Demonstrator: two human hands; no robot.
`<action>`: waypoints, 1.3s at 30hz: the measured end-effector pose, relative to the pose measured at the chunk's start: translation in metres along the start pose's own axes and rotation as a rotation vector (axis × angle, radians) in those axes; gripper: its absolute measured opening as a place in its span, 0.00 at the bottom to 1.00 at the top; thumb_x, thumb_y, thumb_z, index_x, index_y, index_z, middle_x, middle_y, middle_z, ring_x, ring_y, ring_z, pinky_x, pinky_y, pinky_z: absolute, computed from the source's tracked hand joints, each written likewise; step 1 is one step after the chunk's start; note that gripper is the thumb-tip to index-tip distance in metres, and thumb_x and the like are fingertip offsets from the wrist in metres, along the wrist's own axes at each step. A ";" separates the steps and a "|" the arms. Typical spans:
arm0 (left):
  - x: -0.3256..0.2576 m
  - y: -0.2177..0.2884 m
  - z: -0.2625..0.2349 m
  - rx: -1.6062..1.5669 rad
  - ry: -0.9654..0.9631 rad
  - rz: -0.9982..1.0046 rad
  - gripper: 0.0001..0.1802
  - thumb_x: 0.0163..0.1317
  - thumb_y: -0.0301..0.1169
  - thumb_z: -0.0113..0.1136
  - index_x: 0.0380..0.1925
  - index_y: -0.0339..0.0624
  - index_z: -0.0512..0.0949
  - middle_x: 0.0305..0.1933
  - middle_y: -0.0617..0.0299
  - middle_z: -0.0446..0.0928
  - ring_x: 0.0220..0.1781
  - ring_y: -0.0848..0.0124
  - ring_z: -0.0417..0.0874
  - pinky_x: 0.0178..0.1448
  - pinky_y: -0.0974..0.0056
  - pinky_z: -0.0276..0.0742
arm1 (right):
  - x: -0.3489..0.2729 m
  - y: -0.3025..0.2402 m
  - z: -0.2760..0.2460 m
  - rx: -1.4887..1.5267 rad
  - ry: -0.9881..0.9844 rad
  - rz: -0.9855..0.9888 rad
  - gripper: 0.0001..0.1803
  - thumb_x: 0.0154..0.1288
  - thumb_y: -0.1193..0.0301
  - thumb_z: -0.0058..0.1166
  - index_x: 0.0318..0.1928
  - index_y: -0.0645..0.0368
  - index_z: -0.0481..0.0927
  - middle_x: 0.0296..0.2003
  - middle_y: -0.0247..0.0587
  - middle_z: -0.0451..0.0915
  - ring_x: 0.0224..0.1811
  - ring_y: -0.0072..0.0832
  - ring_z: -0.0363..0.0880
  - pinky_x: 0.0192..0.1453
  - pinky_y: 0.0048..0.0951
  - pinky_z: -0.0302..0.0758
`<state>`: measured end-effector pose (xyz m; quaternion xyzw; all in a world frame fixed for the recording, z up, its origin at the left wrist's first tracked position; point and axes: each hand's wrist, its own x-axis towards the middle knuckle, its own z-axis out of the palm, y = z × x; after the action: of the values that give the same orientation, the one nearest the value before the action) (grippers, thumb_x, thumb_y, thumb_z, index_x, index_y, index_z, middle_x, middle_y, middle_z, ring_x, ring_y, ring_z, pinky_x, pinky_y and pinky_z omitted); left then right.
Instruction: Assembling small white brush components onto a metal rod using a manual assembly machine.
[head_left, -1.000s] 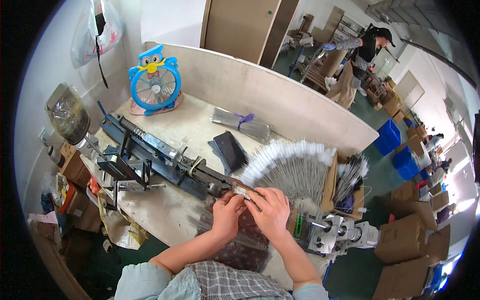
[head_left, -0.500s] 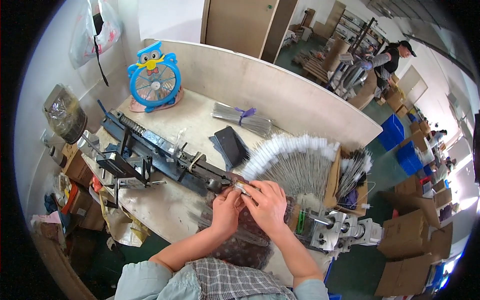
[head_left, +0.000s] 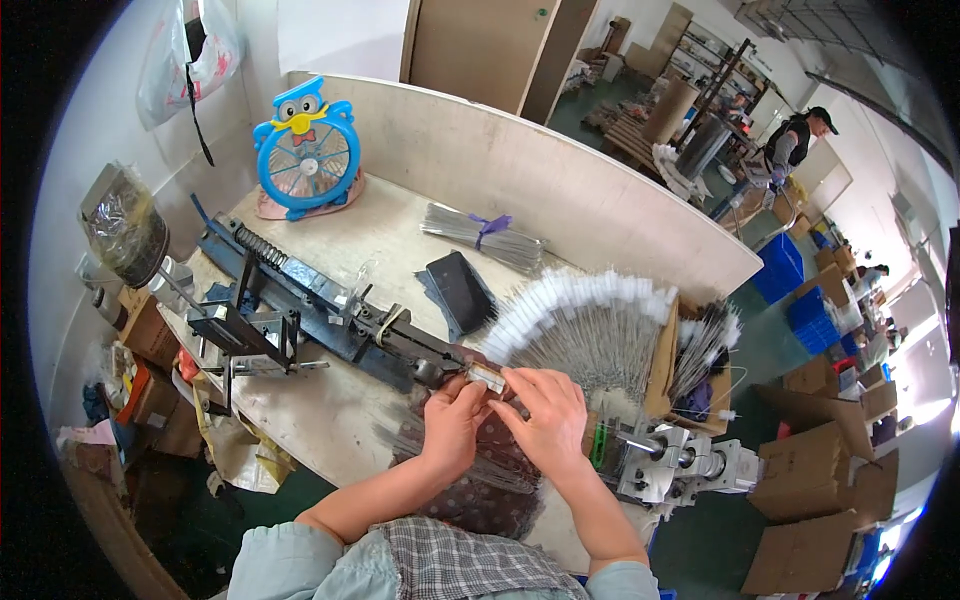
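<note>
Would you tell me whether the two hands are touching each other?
Touching: the head view shows the left hand and right hand meeting at the fingertips beside the blue machine.

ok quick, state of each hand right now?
Left hand: fingers pinched on the small metal piece at the machine's end.
Right hand: fingertips on the same piece; grip cannot be told.

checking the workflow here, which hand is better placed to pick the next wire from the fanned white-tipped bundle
Probably the right hand. It lies next to the fanned white-tipped wires, which spread just beyond its fingers. The left hand sits farther off, with its fingertips at the small metal piece at the end of the dark machine.
</note>
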<state>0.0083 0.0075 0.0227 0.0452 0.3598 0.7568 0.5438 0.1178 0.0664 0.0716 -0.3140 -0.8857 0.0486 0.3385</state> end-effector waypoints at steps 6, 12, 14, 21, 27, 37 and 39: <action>0.001 -0.004 -0.009 0.069 -0.010 0.004 0.13 0.65 0.32 0.49 0.43 0.34 0.71 0.44 0.57 0.77 0.45 0.66 0.80 0.57 0.58 0.73 | -0.013 0.011 -0.006 -0.066 -0.109 0.003 0.09 0.48 0.71 0.63 0.33 0.54 0.82 0.28 0.29 0.77 0.40 0.30 0.74 0.44 0.34 0.68; -0.006 0.002 -0.005 0.046 -0.059 -0.051 0.27 0.69 0.50 0.38 0.48 0.36 0.69 0.49 0.54 0.74 0.52 0.63 0.77 0.62 0.57 0.69 | -0.015 0.013 -0.013 0.004 -0.070 0.044 0.06 0.49 0.71 0.62 0.31 0.54 0.83 0.29 0.32 0.79 0.38 0.33 0.75 0.44 0.35 0.70; -0.008 0.001 -0.006 0.110 -0.058 -0.079 0.29 0.69 0.53 0.36 0.50 0.37 0.68 0.52 0.53 0.72 0.54 0.62 0.76 0.63 0.57 0.68 | -0.017 0.016 -0.019 0.023 -0.063 0.094 0.06 0.50 0.71 0.62 0.32 0.55 0.83 0.30 0.32 0.79 0.40 0.33 0.75 0.45 0.35 0.70; -0.031 0.014 -0.034 0.336 -0.052 -0.079 0.28 0.68 0.32 0.49 0.64 0.33 0.57 0.62 0.50 0.67 0.66 0.59 0.66 0.67 0.58 0.64 | -0.052 0.022 -0.040 0.141 -0.053 0.140 0.06 0.55 0.70 0.60 0.35 0.55 0.82 0.26 0.36 0.80 0.29 0.35 0.77 0.32 0.34 0.75; -0.020 0.074 -0.146 0.278 0.418 0.169 0.23 0.63 0.40 0.56 0.54 0.40 0.70 0.45 0.61 0.77 0.42 0.70 0.77 0.43 0.66 0.74 | -0.125 0.040 -0.021 0.080 -0.354 0.265 0.06 0.56 0.67 0.59 0.34 0.54 0.83 0.28 0.38 0.81 0.31 0.37 0.80 0.34 0.34 0.77; -0.033 0.240 -0.361 0.042 0.762 0.515 0.16 0.59 0.45 0.63 0.38 0.45 0.78 0.34 0.70 0.79 0.31 0.81 0.77 0.31 0.75 0.71 | -0.120 0.035 -0.033 -0.150 -0.647 0.305 0.04 0.57 0.69 0.55 0.30 0.54 0.81 0.28 0.38 0.78 0.34 0.37 0.81 0.35 0.38 0.78; -0.027 0.221 -0.345 0.064 0.794 0.589 0.19 0.58 0.49 0.63 0.32 0.44 0.80 0.30 0.67 0.79 0.30 0.78 0.78 0.30 0.74 0.71 | -0.118 0.037 -0.037 -0.146 -0.596 0.301 0.04 0.57 0.68 0.55 0.30 0.53 0.81 0.27 0.38 0.78 0.34 0.37 0.81 0.35 0.38 0.78</action>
<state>-0.3141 -0.2202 -0.0917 -0.1303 0.5342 0.8257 0.1260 0.2282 0.0217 0.0222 -0.4366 -0.8905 0.1241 0.0304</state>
